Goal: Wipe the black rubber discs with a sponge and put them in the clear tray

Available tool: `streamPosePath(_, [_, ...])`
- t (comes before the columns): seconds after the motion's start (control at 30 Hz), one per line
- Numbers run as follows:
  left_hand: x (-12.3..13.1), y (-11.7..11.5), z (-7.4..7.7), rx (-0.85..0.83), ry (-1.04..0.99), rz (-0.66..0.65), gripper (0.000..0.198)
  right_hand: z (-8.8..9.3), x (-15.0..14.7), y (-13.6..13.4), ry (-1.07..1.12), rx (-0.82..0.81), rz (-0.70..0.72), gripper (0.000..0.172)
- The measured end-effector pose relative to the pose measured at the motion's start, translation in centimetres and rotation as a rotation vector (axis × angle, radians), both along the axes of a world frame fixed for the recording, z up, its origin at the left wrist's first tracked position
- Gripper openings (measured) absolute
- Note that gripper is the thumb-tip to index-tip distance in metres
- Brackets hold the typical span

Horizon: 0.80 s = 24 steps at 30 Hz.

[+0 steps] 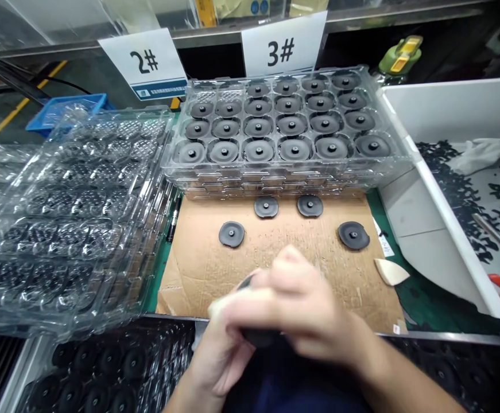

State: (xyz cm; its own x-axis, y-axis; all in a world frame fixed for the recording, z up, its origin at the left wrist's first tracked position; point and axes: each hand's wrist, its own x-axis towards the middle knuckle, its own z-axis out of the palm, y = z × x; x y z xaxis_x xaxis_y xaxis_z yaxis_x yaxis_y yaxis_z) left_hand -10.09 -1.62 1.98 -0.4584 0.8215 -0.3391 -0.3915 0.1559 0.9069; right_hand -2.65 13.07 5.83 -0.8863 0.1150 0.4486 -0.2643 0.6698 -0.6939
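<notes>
Both my hands are together over the front edge of the cardboard, closed around a dark round part (260,337) that they mostly hide. My left hand (226,350) grips it from the left and below. Blurred by motion, my right hand (297,304) curls its fingers over the top of the same part. A pale spot shows where the fingertips meet, too smeared to make out. Beyond the hands, several black round discs with a small central stud, among them one disc (231,234), lie on the cardboard sheet (198,281).
A stack of clear trays (275,172) behind the cardboard holds rows of black discs. More clear trays (73,229) stand at left. At right are a white bin (422,223) with small black pieces, a cream wedge (391,271) and a green-lidded bottle (400,57).
</notes>
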Motion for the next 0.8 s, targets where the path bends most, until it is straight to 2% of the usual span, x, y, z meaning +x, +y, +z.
streamPosePath(0.03, [-0.1,0.1,0.0,0.030,-0.105,0.031,0.053,-1.0,0.2,0.5,-0.070,-0.103,-0.112,0.026])
streamPosePath(0.1, [-0.4,0.1,0.0,0.118,-0.471,0.137,0.050,-3.5,1.2,1.2,-0.272,-0.271,-0.356,0.026])
streamPosePath(0.17, [-0.7,0.0,0.0,0.185,-0.720,0.218,0.048,-6.0,2.7,1.0,-0.419,-0.314,-0.470,0.026])
streamPosePath(0.27, [-1.1,0.0,-0.2,0.183,-0.818,0.257,0.050,-8.9,4.7,-0.4,-0.499,-0.194,-0.333,0.030])
streamPosePath(0.33, [-1.2,0.1,-0.2,0.176,-0.831,0.256,0.052,-9.7,5.3,-1.1,-0.506,-0.130,-0.276,0.030])
streamPosePath(0.43, [-1.0,0.5,-0.2,0.165,-0.813,0.258,0.053,-8.1,4.7,-0.8,-0.494,-0.147,-0.365,0.028])
streamPosePath(0.5, [-0.7,0.8,-0.1,0.160,-0.786,0.266,0.051,-5.6,3.5,-0.6,-0.403,-0.200,-0.480,0.029])
streamPosePath(0.57, [-0.3,1.0,-0.1,0.165,-0.744,0.277,0.047,-2.9,2.3,-1.0,-0.227,-0.213,-0.517,0.032])
streamPosePath(0.67, [-0.2,1.1,0.0,0.141,-0.705,0.282,0.040,0.1,1.2,-2.4,-0.056,-0.121,-0.322,0.033])
streamPosePath(0.73, [-0.3,1.0,0.0,0.094,-0.674,0.323,0.038,0.9,0.8,-2.9,-0.130,-0.121,-0.155,0.031])
streamPosePath(0.8, [-0.4,1.0,0.1,0.063,-0.634,0.368,0.039,1.1,0.4,-3.0,-0.245,-0.137,-0.069,0.029])
